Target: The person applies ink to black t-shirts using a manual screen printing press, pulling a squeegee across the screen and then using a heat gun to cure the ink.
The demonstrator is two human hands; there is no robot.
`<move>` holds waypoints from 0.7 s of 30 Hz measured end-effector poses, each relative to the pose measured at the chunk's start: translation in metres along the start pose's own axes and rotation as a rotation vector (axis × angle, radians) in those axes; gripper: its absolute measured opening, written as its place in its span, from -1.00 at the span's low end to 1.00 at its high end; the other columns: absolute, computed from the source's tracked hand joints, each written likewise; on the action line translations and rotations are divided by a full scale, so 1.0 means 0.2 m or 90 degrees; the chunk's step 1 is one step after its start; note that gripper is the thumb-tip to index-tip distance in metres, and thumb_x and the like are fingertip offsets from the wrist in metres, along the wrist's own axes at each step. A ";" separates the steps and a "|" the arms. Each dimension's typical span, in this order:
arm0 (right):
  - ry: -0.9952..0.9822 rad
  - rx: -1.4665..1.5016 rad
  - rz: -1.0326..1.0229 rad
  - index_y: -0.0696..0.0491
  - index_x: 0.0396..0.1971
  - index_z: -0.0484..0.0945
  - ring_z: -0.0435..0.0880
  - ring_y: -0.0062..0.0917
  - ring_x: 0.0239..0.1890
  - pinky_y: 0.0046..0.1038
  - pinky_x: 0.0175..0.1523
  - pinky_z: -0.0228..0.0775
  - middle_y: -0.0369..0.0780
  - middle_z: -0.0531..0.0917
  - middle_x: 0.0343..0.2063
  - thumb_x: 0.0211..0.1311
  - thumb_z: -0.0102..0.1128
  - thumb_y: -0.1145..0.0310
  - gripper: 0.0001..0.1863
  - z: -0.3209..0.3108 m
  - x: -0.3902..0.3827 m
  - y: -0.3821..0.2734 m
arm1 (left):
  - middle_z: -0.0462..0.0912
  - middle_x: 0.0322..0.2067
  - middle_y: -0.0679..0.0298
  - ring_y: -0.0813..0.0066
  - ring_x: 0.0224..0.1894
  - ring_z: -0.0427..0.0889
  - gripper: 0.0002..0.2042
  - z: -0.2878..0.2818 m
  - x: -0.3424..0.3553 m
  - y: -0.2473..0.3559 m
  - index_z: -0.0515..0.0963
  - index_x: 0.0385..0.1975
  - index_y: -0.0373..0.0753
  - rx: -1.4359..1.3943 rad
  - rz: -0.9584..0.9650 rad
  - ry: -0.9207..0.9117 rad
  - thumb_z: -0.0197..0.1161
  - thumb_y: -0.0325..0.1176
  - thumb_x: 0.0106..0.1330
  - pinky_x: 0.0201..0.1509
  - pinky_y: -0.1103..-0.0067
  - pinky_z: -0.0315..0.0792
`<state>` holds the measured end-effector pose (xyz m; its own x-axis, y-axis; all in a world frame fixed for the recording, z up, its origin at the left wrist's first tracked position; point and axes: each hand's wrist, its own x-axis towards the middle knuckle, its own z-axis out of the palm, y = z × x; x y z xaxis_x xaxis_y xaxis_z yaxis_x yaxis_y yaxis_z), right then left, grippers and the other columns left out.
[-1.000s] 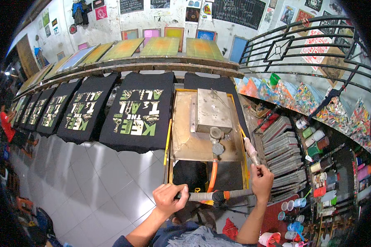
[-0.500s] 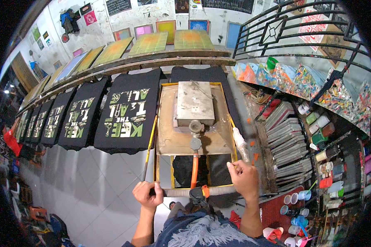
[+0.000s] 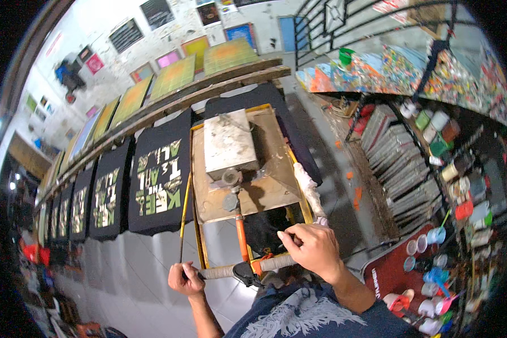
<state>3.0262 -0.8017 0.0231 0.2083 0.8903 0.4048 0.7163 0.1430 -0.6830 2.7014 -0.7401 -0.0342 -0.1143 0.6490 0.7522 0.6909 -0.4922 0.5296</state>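
A heater unit with a stained metal box [image 3: 229,138] on a flat brown plate [image 3: 276,194] sits in a yellow frame [image 3: 202,248] in front of me. An orange hose [image 3: 241,239] runs from its valve toward me. Across the near end goes a wrapped handle bar [image 3: 276,263]. My left hand [image 3: 186,279] is closed round its left end, by the dark tip of a yellow rod [image 3: 184,217]. My right hand [image 3: 314,252] is closed over the bar's right part, near a rod wrapped in white [image 3: 307,188]; its curled fingers hide what they grip. A black shirt [image 3: 222,102] lies behind the heater.
To the left, several printed black shirts [image 3: 159,174] lie in a row along a wooden rail [image 3: 219,85]. Stacked screen frames [image 3: 397,169], a paint-splattered board [image 3: 372,70], and tubs [image 3: 436,235] crowd the right side. Tiled floor [image 3: 124,270] shows at the left.
My view has tilted and swung right, so shirts, wall and heater appear farther left. The heater looks turned relative to me. My right hand has come inward over the bar; both hands stay closed.
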 end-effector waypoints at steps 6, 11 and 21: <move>0.080 0.020 -0.084 0.03 -0.53 0.61 0.67 -0.33 -0.56 -0.32 -0.42 0.46 -0.22 0.65 -0.61 0.21 0.44 0.28 -0.78 0.03 -0.02 0.06 | 0.48 -0.71 0.28 0.58 -0.65 0.45 -0.64 0.00 -0.01 -0.03 0.57 -0.53 -0.42 -0.046 -0.011 -0.001 0.09 -0.29 0.49 -0.54 0.57 0.26; 0.107 -0.016 -0.145 -0.03 -0.59 0.49 0.61 -0.40 -0.57 -0.34 -0.40 0.44 -0.27 0.55 -0.64 0.24 0.41 0.25 -0.70 0.02 -0.05 0.07 | 0.51 -0.73 0.21 0.51 -0.69 0.47 -0.63 -0.03 0.01 -0.01 0.57 -0.56 -0.43 -0.010 -0.042 -0.028 0.08 -0.32 0.47 -0.58 0.53 0.26; 0.106 -0.012 -0.188 -0.03 -0.60 0.48 0.57 -0.43 -0.57 -0.35 -0.43 0.38 -0.29 0.50 -0.65 0.21 0.43 0.29 -0.70 0.00 -0.04 0.08 | 0.49 -0.73 0.26 0.57 -0.68 0.44 -0.64 0.00 0.01 0.02 0.57 -0.56 -0.42 -0.015 -0.070 -0.008 0.07 -0.32 0.45 -0.57 0.57 0.24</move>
<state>3.0356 -0.8071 0.0089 0.0953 0.7284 0.6785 0.7738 0.3746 -0.5108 2.7047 -0.7418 -0.0308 -0.1791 0.7070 0.6842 0.6581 -0.4308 0.6175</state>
